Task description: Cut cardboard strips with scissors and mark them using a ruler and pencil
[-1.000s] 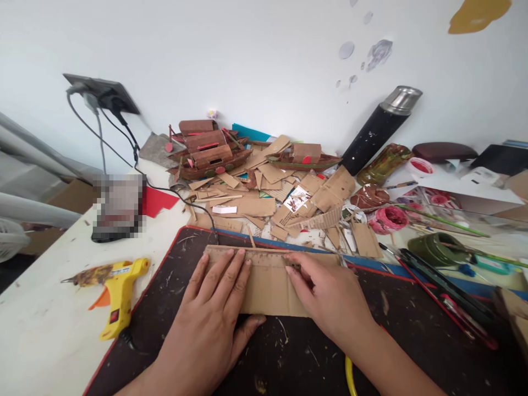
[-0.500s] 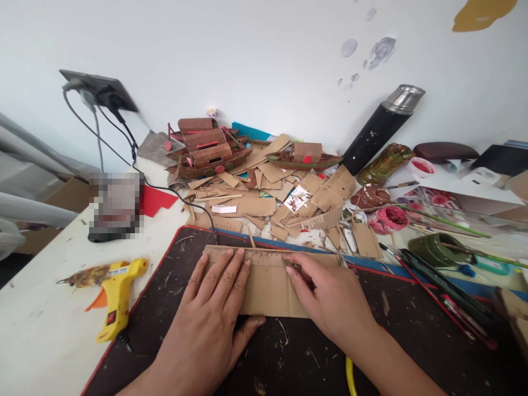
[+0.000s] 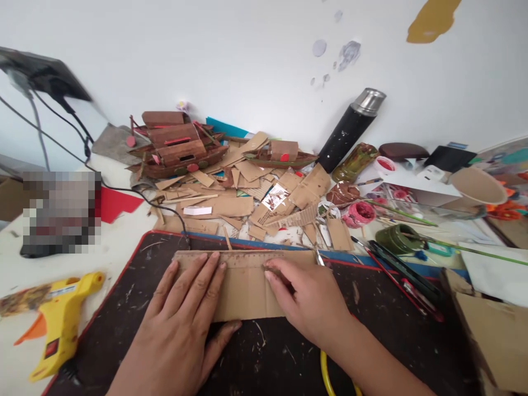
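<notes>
A piece of brown cardboard lies on the dark cutting mat. Along its far edge rests a clear ruler with small markings. My left hand is flat and open, fingers spread over the ruler and cardboard, its thumb reaching past the near edge. The thumb and forefinger of my right hand are pinched at the right part of the ruler; the other fingers are curled and partly hidden. A yellow looped handle shows below my right forearm, and a thin metal tip shows beyond that hand.
Cardboard scraps and several model boats crowd the back by the wall. A yellow glue gun lies left. At right are a black flask, paint jars, a utility knife and folded cardboard.
My view has shifted to the right, so most things appear further left. Both hands keep the same pose on the ruler and cardboard.
</notes>
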`<state>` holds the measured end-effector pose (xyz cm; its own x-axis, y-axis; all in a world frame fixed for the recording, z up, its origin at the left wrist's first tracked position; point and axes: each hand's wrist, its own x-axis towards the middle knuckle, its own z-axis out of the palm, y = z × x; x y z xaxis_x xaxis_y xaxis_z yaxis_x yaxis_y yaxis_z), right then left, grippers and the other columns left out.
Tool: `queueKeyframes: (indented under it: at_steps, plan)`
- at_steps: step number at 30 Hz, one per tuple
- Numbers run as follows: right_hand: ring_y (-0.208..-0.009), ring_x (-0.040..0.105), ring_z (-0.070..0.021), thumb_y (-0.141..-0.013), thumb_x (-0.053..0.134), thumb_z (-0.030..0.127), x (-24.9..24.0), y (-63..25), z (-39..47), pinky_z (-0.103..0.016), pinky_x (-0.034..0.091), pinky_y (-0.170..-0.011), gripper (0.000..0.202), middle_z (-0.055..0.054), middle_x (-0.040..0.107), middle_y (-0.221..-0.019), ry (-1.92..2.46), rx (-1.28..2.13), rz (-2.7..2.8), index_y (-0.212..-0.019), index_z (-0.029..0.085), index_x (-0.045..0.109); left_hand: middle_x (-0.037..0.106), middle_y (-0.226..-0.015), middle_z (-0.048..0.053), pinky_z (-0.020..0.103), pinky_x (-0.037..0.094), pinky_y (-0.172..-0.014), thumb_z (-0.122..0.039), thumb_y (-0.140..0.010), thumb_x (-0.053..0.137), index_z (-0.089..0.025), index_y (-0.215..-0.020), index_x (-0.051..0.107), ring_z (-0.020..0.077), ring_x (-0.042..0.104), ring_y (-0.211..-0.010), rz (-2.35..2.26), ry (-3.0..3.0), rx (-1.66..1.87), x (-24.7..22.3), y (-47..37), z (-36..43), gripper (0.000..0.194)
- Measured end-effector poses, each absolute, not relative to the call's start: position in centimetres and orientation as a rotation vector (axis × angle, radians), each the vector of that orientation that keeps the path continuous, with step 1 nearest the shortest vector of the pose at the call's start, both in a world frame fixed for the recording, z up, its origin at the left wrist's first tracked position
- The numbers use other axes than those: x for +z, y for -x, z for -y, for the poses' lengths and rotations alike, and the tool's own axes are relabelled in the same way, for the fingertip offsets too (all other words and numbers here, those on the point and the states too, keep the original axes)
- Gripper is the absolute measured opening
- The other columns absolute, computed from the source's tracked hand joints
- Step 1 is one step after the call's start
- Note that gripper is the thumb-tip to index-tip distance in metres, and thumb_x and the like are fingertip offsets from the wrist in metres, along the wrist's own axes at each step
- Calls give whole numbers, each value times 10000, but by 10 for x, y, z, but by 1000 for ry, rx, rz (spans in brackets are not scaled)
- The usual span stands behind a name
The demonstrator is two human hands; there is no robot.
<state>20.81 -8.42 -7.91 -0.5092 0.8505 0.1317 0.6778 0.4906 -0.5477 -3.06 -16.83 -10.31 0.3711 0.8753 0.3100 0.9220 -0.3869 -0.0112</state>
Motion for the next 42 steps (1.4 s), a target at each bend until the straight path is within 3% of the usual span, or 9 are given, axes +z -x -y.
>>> queueKeyframes:
  at_steps: [10, 25, 35, 42]
  plan:
    - [-925, 815, -243, -1057, 576, 278, -77, -214, 91, -335, 577, -816, 217, -65, 849, -1093, 1256, 726, 2413, -1180, 215, 744, 526, -1641, 233, 590, 225, -1314, -610, -1031, 470, -57, -1671, 343, 415, 536, -1469, 1586, 2455, -414, -104, 34, 168, 855]
    - [-836, 824, -273, -1046, 605, 334, -68, -227, 88, -345, 556, -715, 250, -40, 861, -1001, 1453, 626, 2435, -1212, 241, 766, 472, -1682, 224, 612, 190, -1330, -625, -1034, 435, -78, -1719, 224, 425, 494, -1500, 1576, 2464, -427, -113, 38, 166, 902]
    - [-895, 832, -285, -1055, 581, 347, -66, -234, 82, -353, 579, -757, 303, -67, 858, -1052, 1556, 602, 2404, -1265, 219, 759, 474, -1686, 207, 618, 206, -1329, -634, -1033, 435, -109, -1724, 226, 426, 504, -1498, 1593, 2463, -458, -114, 37, 167, 892]
    - [-811, 819, -279, -1059, 581, 356, -63, -234, 83, -341, 544, -701, 314, -72, 855, -976, 1584, 592, 2439, -1282, 212, 748, 440, -1705, 211, 622, 194, -1330, -623, -1031, 443, -95, -1724, 213, 433, 467, -1523, 1585, 2467, -432, -115, 39, 167, 901]
